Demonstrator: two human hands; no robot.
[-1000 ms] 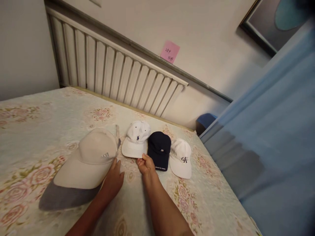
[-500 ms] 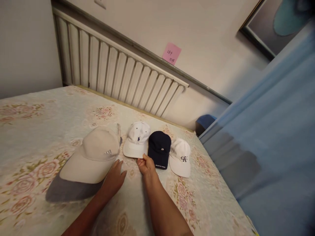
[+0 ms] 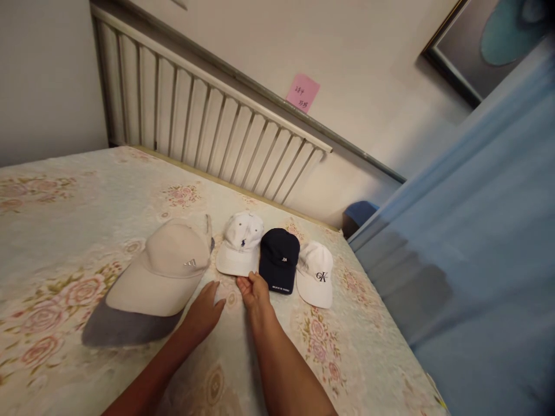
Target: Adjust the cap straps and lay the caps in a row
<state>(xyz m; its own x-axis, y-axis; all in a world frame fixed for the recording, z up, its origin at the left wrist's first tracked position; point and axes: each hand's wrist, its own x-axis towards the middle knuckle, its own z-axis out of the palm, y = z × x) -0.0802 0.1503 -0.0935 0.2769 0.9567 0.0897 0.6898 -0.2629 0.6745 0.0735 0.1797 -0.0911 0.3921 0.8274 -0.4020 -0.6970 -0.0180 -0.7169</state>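
Observation:
Four baseball caps would be several; they lie in a row on a floral bedspread (image 3: pixel 243 346). Leftmost is a large beige cap (image 3: pixel 176 251) with a small metallic logo, a grey underside and its brim toward me. Beside its right edge, my left hand (image 3: pixel 204 309) rests with fingers and thumb apart, holding nothing. My right hand (image 3: pixel 255 292) pinches the front brim edge of a white cap (image 3: pixel 240 240) with a dark rider logo; the fingertips are partly under the brim. To its right sit a black cap (image 3: pixel 280 257) and a white cap with GK-like letters (image 3: pixel 315 274).
A white radiator (image 3: pixel 199 110) runs along the wall behind the bed. A pink note (image 3: pixel 302 92) hangs above it. Blue curtain (image 3: pixel 472 248) borders the right side, near a blue object (image 3: pixel 361 212) in the corner. A framed picture (image 3: pixel 472 52) hangs upper right.
The view has shifted slightly. My right hand stays at the white cap's brim, turned a little, and my left hand remains open beside the beige cap. The caps keep their order.

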